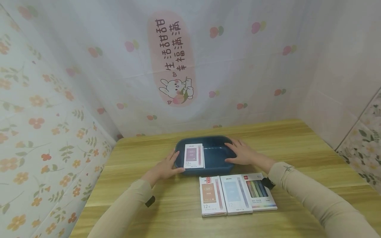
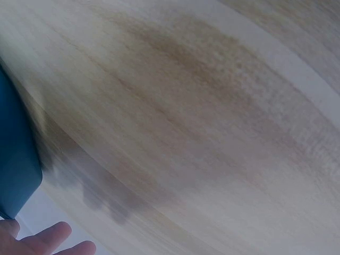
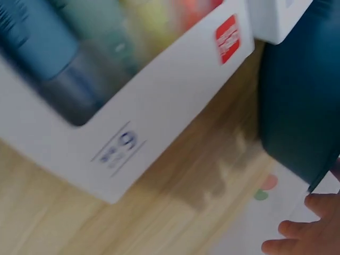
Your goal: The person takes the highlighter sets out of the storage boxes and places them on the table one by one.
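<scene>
While the left hand (image 1: 163, 169), fingers spread, touches the blue bin (image 1: 216, 158) on the table (image 1: 143, 150), a purple-labelled box (image 1: 193, 156) lies inside | in front: orange-labelled box (image 1: 212, 196), pale-blue-labelled box (image 1: 236, 195) | right hand (image 1: 244, 154), spread, touching bin's right rim | windowed pen box (image 1: 259, 192)

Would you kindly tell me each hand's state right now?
Left hand: open, touching the blue bin at its left end.
Right hand: open, touching its right end.
</scene>
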The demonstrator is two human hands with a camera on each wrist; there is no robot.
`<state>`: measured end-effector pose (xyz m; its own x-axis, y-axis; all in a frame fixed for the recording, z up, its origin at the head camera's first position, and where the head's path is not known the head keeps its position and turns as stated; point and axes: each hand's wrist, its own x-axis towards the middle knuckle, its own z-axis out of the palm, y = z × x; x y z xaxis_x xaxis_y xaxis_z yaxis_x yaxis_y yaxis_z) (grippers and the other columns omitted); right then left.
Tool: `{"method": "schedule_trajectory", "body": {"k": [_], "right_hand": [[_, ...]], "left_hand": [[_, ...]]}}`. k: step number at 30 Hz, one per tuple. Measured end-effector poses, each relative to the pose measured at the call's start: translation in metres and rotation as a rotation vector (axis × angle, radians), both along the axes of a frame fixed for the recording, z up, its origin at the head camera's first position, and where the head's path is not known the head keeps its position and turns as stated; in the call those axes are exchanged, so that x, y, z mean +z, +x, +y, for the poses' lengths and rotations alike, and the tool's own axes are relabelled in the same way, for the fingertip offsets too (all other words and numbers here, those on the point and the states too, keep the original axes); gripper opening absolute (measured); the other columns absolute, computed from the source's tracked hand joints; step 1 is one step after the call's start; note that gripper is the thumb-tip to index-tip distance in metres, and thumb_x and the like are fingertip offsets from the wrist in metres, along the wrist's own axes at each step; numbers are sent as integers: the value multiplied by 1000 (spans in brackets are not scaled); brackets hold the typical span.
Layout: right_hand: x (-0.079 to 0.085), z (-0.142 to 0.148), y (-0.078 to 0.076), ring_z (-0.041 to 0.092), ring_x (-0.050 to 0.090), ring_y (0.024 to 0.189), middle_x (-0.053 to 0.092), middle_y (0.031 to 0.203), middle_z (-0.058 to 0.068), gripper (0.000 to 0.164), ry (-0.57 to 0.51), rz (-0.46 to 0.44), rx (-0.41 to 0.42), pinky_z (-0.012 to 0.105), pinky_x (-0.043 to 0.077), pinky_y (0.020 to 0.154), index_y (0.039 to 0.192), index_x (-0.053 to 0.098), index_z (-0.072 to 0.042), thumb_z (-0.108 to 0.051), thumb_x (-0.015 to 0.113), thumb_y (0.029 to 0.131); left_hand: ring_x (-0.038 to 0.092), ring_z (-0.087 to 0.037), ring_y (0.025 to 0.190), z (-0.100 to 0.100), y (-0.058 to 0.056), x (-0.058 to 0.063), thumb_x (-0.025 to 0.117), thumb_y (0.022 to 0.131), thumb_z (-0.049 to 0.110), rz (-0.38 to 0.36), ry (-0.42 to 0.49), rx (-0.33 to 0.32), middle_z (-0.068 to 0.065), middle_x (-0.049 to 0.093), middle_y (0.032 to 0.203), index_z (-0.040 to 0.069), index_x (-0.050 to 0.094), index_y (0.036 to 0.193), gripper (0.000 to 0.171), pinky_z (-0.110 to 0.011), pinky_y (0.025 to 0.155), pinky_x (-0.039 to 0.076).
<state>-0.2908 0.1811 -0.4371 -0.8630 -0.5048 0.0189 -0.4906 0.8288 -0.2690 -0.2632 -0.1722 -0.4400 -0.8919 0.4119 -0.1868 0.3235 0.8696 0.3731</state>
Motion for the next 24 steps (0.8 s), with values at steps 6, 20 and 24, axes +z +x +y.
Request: {"method": "schedule_trajectory", "body": {"k": [6,20,24], "right_hand": [[-4,9,-2,55,13,130,14,149,24,79,-33,-63,3,65,13,102,143,29,-5,-53,55,85],[1,13,-3,50,14,132,9,151,22,89,20,-113,32,66,14,101,144,26,-4,-65,48,82],[0,12,-3,50,15,133,9,151,21,89,31,-114,29,66,12,102,144,25,-5,-64,48,82]], "left_hand": [[30,-39,131,1,-1,-2,47,85,61,7,13,-6,-15,-1,154,12,10,148,88,-54,101,32],[34,-41,129,0,-2,-1,48,84,61,5,6,-3,-14,0,154,12,11,148,89,-54,100,33],[24,-41,133,-1,-3,0,47,84,62,11,-23,-9,-14,1,154,13,11,148,89,-56,102,28]]}}
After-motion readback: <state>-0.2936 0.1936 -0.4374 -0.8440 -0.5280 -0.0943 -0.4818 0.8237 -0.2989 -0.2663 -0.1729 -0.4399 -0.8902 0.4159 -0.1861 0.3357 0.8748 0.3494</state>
